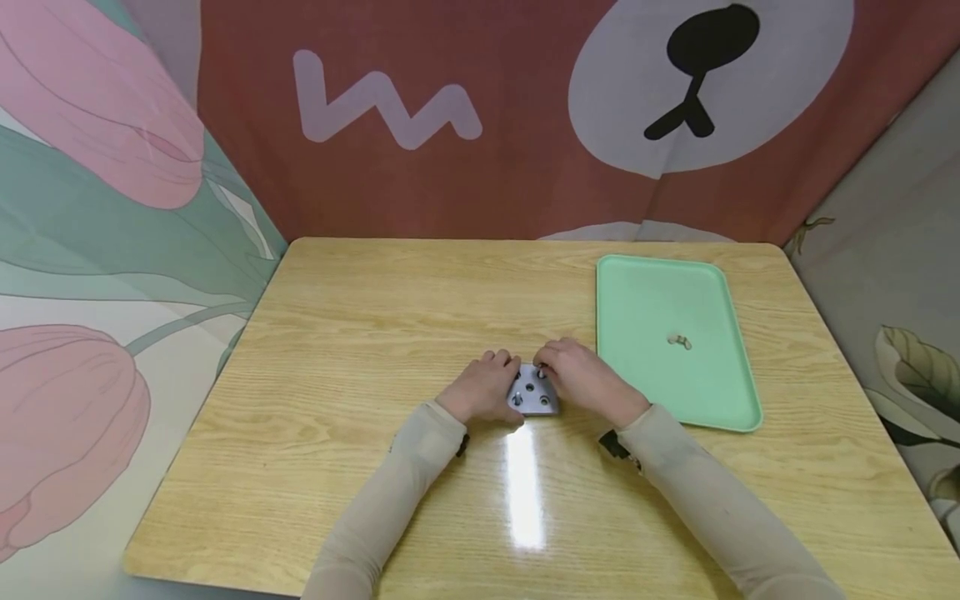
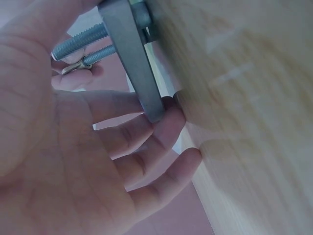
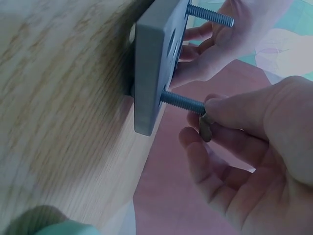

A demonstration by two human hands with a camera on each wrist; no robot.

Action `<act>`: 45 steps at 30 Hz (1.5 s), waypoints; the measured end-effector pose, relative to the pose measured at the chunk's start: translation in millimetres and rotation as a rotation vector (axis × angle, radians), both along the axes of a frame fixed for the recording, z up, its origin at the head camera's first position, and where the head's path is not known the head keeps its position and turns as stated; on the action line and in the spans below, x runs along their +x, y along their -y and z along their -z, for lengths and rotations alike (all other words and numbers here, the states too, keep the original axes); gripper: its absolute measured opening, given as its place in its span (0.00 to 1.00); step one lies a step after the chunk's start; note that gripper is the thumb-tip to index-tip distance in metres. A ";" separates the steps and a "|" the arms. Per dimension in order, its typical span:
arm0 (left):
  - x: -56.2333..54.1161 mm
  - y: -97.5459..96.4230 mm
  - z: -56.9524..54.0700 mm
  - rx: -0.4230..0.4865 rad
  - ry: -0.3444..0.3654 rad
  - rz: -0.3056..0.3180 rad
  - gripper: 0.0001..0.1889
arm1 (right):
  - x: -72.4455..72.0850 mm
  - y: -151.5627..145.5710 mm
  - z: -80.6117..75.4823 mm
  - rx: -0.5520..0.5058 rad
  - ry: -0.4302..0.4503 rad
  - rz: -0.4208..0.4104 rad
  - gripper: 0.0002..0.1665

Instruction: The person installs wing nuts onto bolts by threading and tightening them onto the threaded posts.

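Note:
A grey metal plate [image 1: 534, 404] with several holes is held slightly above the wooden table, its bolt heads underneath. My left hand [image 1: 483, 387] grips it by the left side, fingertips at its edge in the left wrist view. Two threaded bolts stand up through it: a near-left bolt [image 3: 210, 15] with a bare end, and a far-right bolt [image 3: 182, 102]. At the tip of the far-right one, my right hand [image 3: 244, 142] pinches a wing nut [image 3: 205, 131] between thumb and fingers. That wing nut also shows in the left wrist view.
A green tray [image 1: 652, 292] lies on the table [image 1: 375, 308] to the right of my hands. Small brass-coloured wing nuts [image 1: 680, 341] rest on it; their number is hard to tell. Patterned cloth [image 1: 525, 183] hangs behind the table's far edge.

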State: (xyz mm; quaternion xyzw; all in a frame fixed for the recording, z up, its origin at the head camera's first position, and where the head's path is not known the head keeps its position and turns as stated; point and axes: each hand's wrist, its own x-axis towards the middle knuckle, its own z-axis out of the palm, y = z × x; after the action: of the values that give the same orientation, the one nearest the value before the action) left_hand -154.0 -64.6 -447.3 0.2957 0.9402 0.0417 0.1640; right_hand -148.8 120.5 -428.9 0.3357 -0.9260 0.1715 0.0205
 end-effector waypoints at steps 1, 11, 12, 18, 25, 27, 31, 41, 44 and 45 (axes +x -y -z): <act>0.1 0.0 -0.1 0.001 0.000 0.001 0.51 | 0.0 0.0 0.4 -0.001 0.009 -0.006 0.07; 0.8 0.2 -0.8 0.020 -0.014 -0.002 0.49 | -0.8 1.6 3.8 -0.006 0.049 -0.020 0.09; 0.6 0.3 -0.6 0.021 -0.013 -0.004 0.49 | -1.2 1.4 4.0 -0.005 0.050 -0.023 0.10; -0.1 0.5 1.0 0.017 -0.005 -0.005 0.49 | -2.2 0.3 3.6 -0.011 0.056 -0.024 0.09; -0.8 1.1 2.3 0.013 -0.012 -0.006 0.49 | -2.0 -0.2 3.4 0.009 0.016 -0.014 0.07; -0.7 0.8 3.1 0.014 -0.012 -0.004 0.49 | -1.8 -0.4 3.6 0.022 0.002 -0.003 0.07; 0.0 0.3 3.9 0.013 -0.017 -0.003 0.49 | -1.2 -0.2 3.2 0.044 -0.003 0.018 0.07; 2.0 -1.4 3.4 0.007 -0.038 -0.002 0.48 | -1.3 -0.1 3.8 0.054 -0.011 0.039 0.08; 2.7 -2.2 3.9 0.006 -0.038 -0.004 0.48 | -1.5 -0.6 5.6 0.029 0.002 0.045 0.08; 2.9 -2.3 4.0 0.004 -0.039 -0.004 0.48 | -1.3 -0.7 5.8 0.018 0.008 0.049 0.08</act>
State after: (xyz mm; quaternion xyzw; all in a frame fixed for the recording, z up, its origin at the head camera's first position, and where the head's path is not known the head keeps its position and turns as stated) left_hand -151.1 -62.3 -451.3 0.2948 0.9438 0.0379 0.1448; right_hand -150.1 121.2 -434.7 0.3122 -0.9356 0.1640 0.0179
